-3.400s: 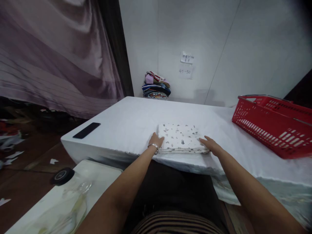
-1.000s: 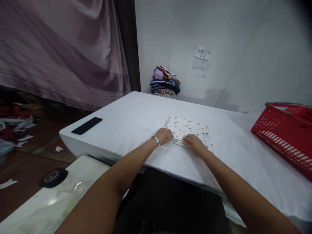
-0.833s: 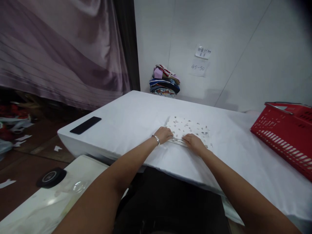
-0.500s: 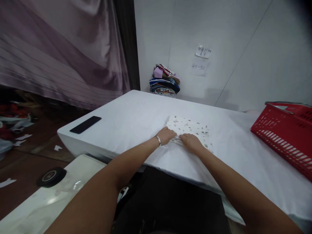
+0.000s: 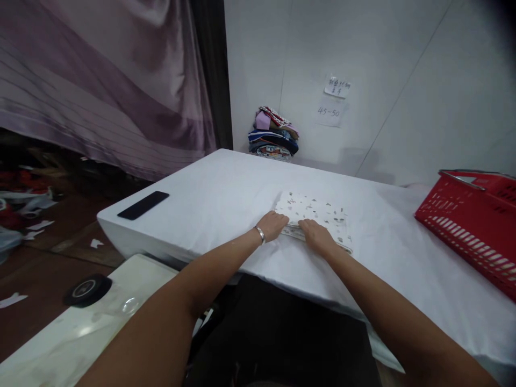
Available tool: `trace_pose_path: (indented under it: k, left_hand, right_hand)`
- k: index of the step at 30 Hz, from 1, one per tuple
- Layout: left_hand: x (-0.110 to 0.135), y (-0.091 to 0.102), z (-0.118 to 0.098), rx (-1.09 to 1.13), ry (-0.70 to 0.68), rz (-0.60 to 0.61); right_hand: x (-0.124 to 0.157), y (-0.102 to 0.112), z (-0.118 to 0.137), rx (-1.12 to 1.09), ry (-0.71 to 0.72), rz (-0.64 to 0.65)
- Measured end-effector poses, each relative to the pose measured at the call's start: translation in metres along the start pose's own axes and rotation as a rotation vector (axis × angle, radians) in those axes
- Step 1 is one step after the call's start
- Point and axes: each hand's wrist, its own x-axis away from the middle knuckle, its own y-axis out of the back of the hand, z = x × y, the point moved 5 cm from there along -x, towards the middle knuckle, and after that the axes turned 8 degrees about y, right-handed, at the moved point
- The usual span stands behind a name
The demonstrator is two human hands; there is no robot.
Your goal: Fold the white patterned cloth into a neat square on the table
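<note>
A folded white cloth with small dark prints [image 5: 318, 215] lies on the white-covered table [image 5: 226, 193]. My left hand [image 5: 273, 224], with a silver bracelet at the wrist, rests on the cloth's near left corner, fingers curled over its edge. Close beside it, my right hand [image 5: 318, 237] presses on the cloth's near edge with fingers bent down onto the fabric. Both hands touch the cloth, and its near edge is lifted slightly under them.
A black phone [image 5: 143, 205] lies near the table's left corner. A red plastic basket [image 5: 471, 226] stands at the right. A stack of folded colourful clothes [image 5: 274, 141] sits at the far edge against the wall. A black tape roll [image 5: 87, 288] rests on a low white surface at lower left.
Since 3.4 s ago the cloth lies farther from me and my hands have come together at its near edge. Over the last second they barely move.
</note>
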Motion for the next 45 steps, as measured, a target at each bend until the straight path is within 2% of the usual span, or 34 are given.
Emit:
trace_pose_path:
  k: [6,10,14,17,20,22,25,27,30,33,38,40,43,45]
  left_hand:
    - [0.012,-0.007,-0.001,0.006,-0.016,0.001]
    - [0.013,-0.001,-0.001,0.071,0.055,0.005]
    - [0.007,0.005,-0.009,0.181,0.095,-0.066]
    - [0.006,-0.005,-0.017,0.183,0.089,-0.038]
    - [0.010,-0.020,-0.018,0.174,0.102,0.010]
    - [0.013,-0.024,-0.016,0.185,0.105,0.004]
    - [0.014,-0.026,-0.014,0.202,0.104,0.008]
    - [0.013,-0.025,-0.014,0.206,0.105,0.021]
    - [0.014,-0.024,-0.014,0.208,0.110,0.020]
    - [0.015,-0.023,-0.014,0.201,0.107,0.007]
    - [0.018,-0.026,-0.015,0.181,0.096,-0.005]
    - [0.020,-0.026,-0.015,0.178,0.094,-0.004]
    - [0.020,-0.021,-0.015,0.197,0.084,0.009]
    - [0.013,-0.014,-0.014,0.235,0.087,0.051]
  right_hand:
    - [0.010,-0.012,-0.003,-0.104,0.021,-0.071]
    - [0.010,-0.017,-0.003,-0.126,0.017,-0.091]
    - [0.010,-0.020,-0.001,-0.146,-0.006,-0.157]
    - [0.016,-0.021,0.001,-0.141,-0.004,-0.179]
    - [0.038,-0.019,-0.006,-0.108,-0.018,-0.178]
    - [0.063,-0.020,-0.017,-0.068,-0.084,-0.180]
    - [0.106,-0.026,-0.037,-0.012,-0.218,-0.182]
    - [0.129,-0.032,-0.046,-0.009,-0.255,-0.184]
    - [0.144,-0.037,-0.050,-0.040,-0.260,-0.173]
    - [0.133,-0.028,-0.048,-0.036,-0.284,-0.178]
    - [0.084,0.004,-0.047,-0.016,-0.274,-0.295]
    - [0.067,-0.002,-0.054,-0.067,-0.316,-0.219]
    - [0.058,-0.030,-0.063,-0.149,-0.393,-0.015]
    - [0.058,-0.046,-0.066,-0.162,-0.411,0.051]
